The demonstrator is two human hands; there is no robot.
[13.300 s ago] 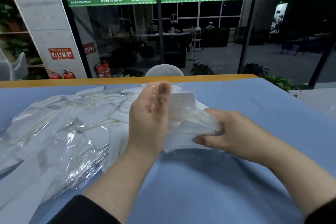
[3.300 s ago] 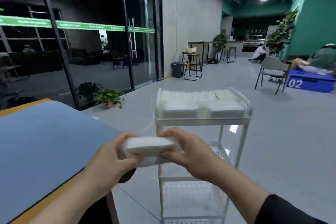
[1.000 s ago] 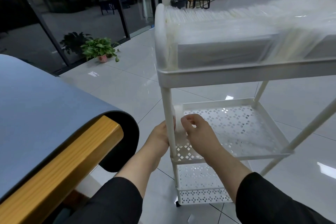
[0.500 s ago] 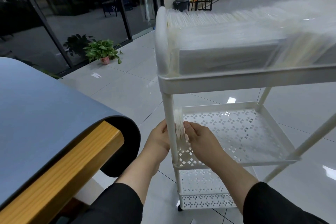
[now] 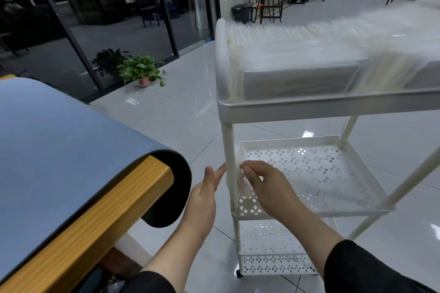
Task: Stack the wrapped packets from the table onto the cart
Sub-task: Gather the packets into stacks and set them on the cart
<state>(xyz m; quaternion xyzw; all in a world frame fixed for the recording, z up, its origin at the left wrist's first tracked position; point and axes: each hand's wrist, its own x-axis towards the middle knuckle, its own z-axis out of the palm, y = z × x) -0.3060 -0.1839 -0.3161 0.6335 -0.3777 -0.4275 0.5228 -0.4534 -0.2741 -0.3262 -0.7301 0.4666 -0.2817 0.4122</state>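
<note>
Across the upper right of the frame, the cart point(image 5: 333, 104) already carries rows of packets on its top shelf. At lower centre a small stack of wrapped packets point(image 5: 240, 171) stands on edge in the middle shelf's near-left corner, long axis apparently upright, steadied by the right hand point(image 5: 266, 188) with curled fingers; the left hand point(image 5: 207, 188) is flat-fingered, holding nothing. Whether packets remain on the table point(image 5: 59, 150) cannot be told.
</note>
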